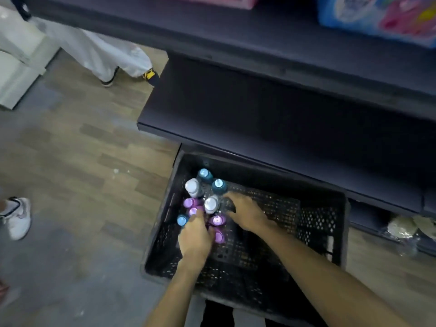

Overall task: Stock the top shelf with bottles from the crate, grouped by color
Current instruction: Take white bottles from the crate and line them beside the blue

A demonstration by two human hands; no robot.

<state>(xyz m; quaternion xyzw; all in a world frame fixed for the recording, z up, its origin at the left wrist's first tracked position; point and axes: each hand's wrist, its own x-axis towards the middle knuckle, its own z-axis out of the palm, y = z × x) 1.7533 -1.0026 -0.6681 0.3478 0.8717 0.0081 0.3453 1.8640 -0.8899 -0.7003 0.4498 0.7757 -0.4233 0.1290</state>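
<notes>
A black perforated crate point(306, 208) sits on the floor before the dark shelving. Several bottles stand bunched in its far left corner: blue-capped ones point(204, 173), white-capped ones point(193, 186) and purple-capped ones point(218, 220). My left hand point(194, 237) reaches down among the purple bottles near a light blue cap point(181, 220); its fingers curl around a purple bottle point(193, 211), though blur hides the exact grip. My right hand point(245, 212) lies beside the white-capped bottle point(211, 204), fingers spread and touching the cluster.
Dark shelves point(259, 109) jut out above and behind the crate. Colourful packages point(377, 13) sit on an upper shelf at top right. Other people's legs and shoes point(17, 215) stand on the wooden floor at left and upper left point(111, 60).
</notes>
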